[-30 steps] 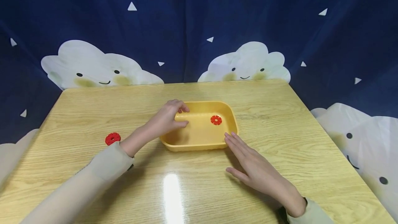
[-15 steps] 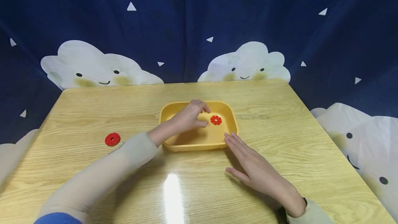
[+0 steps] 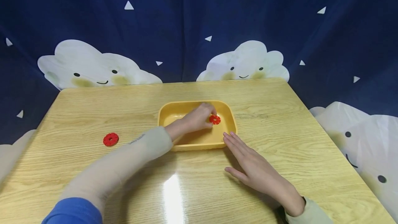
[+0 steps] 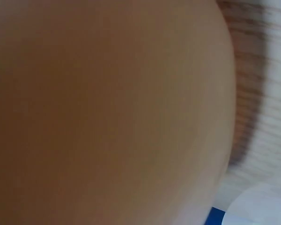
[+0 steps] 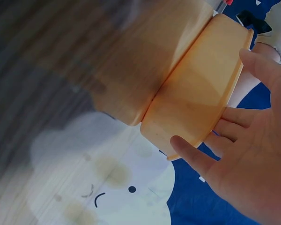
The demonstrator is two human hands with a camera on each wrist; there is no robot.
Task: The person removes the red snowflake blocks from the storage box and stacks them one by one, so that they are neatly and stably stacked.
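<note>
My left hand [image 3: 198, 117] reaches down into a yellow rectangular tray [image 3: 230, 127]. Its thumb and fingertips pinch at the left side of a red notched snowflake disc [image 3: 215, 119] lying on the tray floor. Near the tray's front right corner, my right hand [image 3: 258, 170] stays with straight fingers, their tips right at the rim, thumb spread apart. The right wrist view has the tray's side wall [image 5: 196, 79] beside the extended fingers [image 5: 194, 157] of that hand. In the left wrist view, a blurred, skin-toned surface covers most of the picture.
A second red notched disc [image 3: 111, 139] lies flat on the wooden table [image 3: 261, 103], left of the tray and beyond the left sleeve [image 3: 124, 165]. A dark blue curtain [image 3: 183, 27] with white smiling clouds hangs behind and beside the table.
My left hand has moved rightward across the tray to the red disc, and its fingers have closed in at it. The right hand has kept its place.
</note>
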